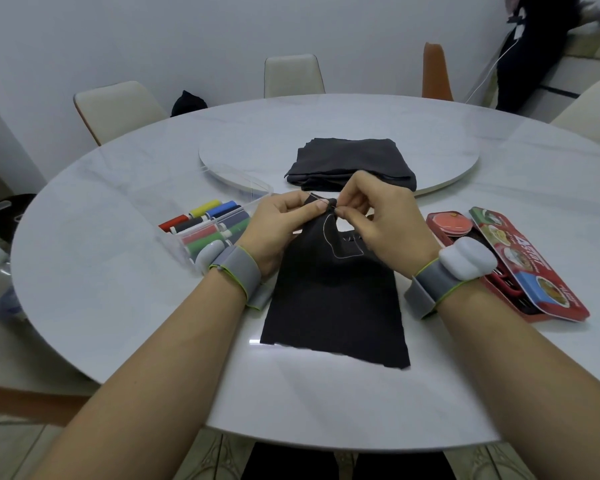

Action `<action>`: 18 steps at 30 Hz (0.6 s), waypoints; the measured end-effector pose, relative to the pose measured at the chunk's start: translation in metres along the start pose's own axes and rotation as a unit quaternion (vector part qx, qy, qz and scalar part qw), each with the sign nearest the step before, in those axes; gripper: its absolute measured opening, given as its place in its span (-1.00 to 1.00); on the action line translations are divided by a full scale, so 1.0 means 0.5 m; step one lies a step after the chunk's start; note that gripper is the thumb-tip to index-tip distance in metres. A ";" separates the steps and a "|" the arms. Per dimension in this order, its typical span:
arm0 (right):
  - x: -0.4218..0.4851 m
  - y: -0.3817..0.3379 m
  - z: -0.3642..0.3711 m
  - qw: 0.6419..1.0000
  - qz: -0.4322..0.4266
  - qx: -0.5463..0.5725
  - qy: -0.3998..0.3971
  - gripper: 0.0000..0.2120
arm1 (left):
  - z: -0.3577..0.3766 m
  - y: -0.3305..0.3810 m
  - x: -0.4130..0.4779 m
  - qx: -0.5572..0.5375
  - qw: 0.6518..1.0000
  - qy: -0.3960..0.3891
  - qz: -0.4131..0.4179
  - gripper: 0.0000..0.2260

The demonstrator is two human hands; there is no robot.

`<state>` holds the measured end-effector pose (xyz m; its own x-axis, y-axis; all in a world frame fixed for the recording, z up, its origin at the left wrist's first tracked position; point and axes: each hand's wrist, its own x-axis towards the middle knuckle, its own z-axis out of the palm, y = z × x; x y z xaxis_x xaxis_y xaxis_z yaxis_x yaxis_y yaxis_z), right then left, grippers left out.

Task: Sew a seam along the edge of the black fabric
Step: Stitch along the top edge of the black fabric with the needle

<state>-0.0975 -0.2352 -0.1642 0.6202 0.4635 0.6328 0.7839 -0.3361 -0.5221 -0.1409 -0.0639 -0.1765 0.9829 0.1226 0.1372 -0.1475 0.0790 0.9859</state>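
The left hand (284, 221) has its grip pressed together on the upper edge of the black fabric (333, 299), thumb and fingers pinching a bunched fold just above the worktop (125, 306). The right hand (378, 218) meets it there, its grip a tight pinch of thumb and forefinger on the end of a thin needle (317, 198) that lies across the fold. A pale thread (328, 237) loops down over the cloth below the fingers. The rest of the fabric lies flat on the worktop, running back between the two forearms towards the near edge. Each wrist wears a grey band (238, 271) with a white pod. Left of the hands stands a clear box (187, 244) of coloured spools (208, 208); to the right lies an open red tin (520, 268). Beyond the hands, folded dark cloth (350, 161) sits on a round turntable (447, 150). Pale chairs (118, 105) stand around the far side.
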 end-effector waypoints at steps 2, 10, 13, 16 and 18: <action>-0.002 -0.007 0.006 1.000 -0.001 0.009 0.004 -0.84 | 0.002 0.001 -0.002 0.009 1.000 -0.003 0.003 -0.92; -0.009 -0.012 0.017 0.996 -0.047 -0.077 -0.014 -0.90 | 0.002 0.000 -0.003 0.041 0.999 -0.010 0.009 -0.95; -0.008 -0.013 0.020 0.991 -0.049 -0.122 -0.001 -0.93 | 0.004 0.001 -0.003 0.063 0.998 -0.007 0.015 -0.95; -0.008 -0.018 0.016 0.987 -0.052 -0.151 0.005 -0.93 | 0.006 0.003 -0.006 0.111 0.993 -0.006 0.030 -0.94; -0.008 -0.023 0.016 0.983 -0.056 -0.175 -0.002 -0.92 | 0.007 0.000 -0.005 0.149 0.988 -0.006 0.044 -0.89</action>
<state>-0.1094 -0.2267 -0.1650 0.5304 0.5168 0.6720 0.8097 -0.5436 -0.2211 -0.1430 -0.0677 -0.1765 0.9690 0.1050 0.2238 -0.1957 -0.2269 0.9541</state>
